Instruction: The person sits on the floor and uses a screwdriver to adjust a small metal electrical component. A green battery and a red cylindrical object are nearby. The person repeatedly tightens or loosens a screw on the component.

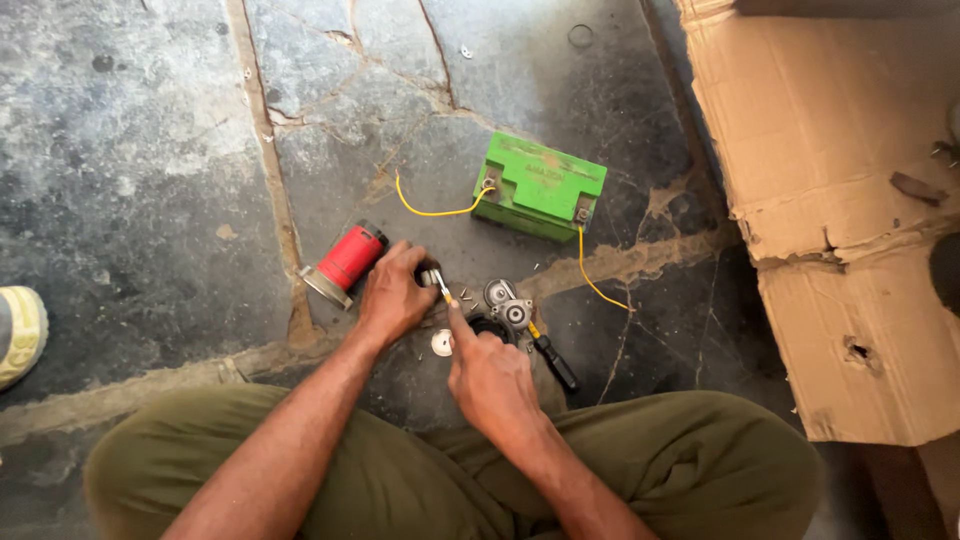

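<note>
While the left hand (392, 295) clamps a small part (430, 277), the right hand (488, 378) pinches a thin tool (441, 287) into it (fastening, seemingly); steadiness matters next.

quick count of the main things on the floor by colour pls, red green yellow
red: 1, the cylinder beside the left hand
green: 1, the box-shaped battery
yellow: 2, one wire off the battery's left terminal and another wire off its right
total: 4
</note>
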